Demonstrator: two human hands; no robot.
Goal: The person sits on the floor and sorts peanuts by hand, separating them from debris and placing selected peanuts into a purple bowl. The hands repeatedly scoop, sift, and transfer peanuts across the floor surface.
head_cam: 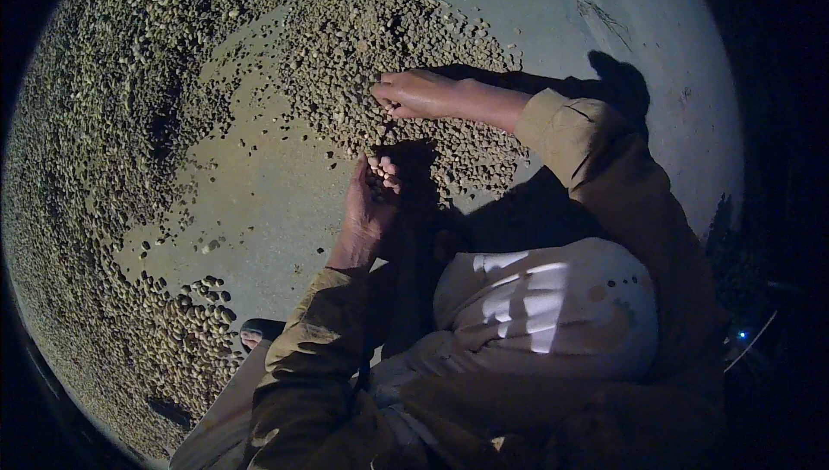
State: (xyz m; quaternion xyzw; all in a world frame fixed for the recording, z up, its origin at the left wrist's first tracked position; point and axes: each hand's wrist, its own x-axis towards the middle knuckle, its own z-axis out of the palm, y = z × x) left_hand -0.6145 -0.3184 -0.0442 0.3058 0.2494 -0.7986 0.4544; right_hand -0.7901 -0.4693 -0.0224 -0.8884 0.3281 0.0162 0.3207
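My left hand (368,211) is cupped, palm up, around several pale, rounded kernels (382,175) that look like shelled peanuts. Above the pile of small tan lumps (363,30), my right hand (418,93) reaches in from the right with its fingers bent downward. A pale piece (390,107) shows by its thumb and fingertips; whether they grip it I cannot tell. The lumps are too small to tell clods from nuts. Shadow covers the ground just right of my left hand.
A broad spread of what look like unshelled peanuts (84,166) curves along the left, with larger ones (201,314) near my foot (251,335). Pale hard ground (272,211) lies between the heaps. My bent knee (550,308) is at the lower right. Dry twigs (605,20) lie at upper right.
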